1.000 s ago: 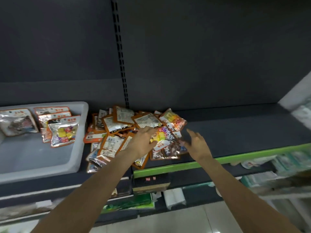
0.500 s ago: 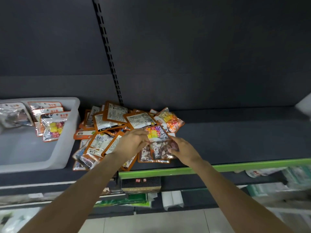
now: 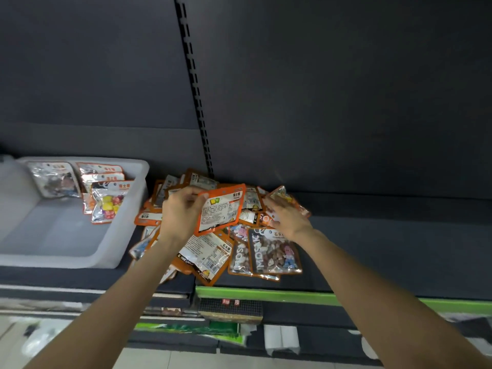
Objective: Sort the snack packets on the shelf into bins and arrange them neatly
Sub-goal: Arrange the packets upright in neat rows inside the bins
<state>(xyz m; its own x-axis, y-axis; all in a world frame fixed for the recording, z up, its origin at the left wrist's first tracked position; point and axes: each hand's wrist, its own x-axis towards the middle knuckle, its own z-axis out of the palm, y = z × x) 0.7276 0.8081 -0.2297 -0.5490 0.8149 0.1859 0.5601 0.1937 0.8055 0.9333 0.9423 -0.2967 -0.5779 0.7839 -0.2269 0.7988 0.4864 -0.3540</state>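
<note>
A heap of orange-edged snack packets (image 3: 213,251) lies on the dark shelf (image 3: 386,243), right of a white bin (image 3: 66,235). My left hand (image 3: 179,213) pinches one orange packet (image 3: 221,209) by its top left corner and holds it above the heap, label side facing me. My right hand (image 3: 286,218) rests with spread fingers on the right part of the heap, beside a candy packet (image 3: 286,195). A brown-candy packet (image 3: 274,253) lies face up just below that hand. The bin holds several packets (image 3: 106,198) along its far side.
The shelf's front edge carries a green strip (image 3: 292,295). A slotted upright rail (image 3: 194,86) runs down the dark back panel. Lower shelves with goods (image 3: 207,328) show beneath. The shelf surface to the right of the heap is bare.
My left hand has lifted an orange packet off the heap. My right hand let go of the brown-candy packets and moved up onto the heap's right side.
</note>
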